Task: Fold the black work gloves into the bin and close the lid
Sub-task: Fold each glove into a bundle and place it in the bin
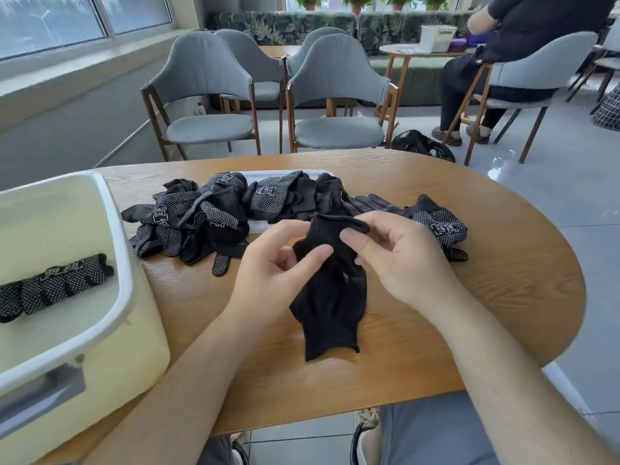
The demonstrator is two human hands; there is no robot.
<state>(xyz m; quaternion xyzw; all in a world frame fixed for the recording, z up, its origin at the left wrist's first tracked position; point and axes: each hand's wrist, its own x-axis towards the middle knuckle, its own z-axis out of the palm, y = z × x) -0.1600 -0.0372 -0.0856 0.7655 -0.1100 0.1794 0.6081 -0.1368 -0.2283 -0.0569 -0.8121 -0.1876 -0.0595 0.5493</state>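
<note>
A black glove pair (330, 297) hangs above the wooden table (436, 313), plain side towards me. My left hand (278, 266) pinches its upper left part between thumb and fingers. My right hand (392, 253) pinches the cuff at the top. Behind them lies a loose pile of black dotted gloves (208, 213), spread across the table and over a white lid (285, 177). At the left stands the open cream bin (124, 263), and a folded glove bundle (53, 285) lies inside it.
Grey chairs (335, 95) stand beyond the table's far edge. A seated person (503, 62) is at the back right beside a small round table with a white basket (436, 36). A black bag (422, 146) lies on the floor.
</note>
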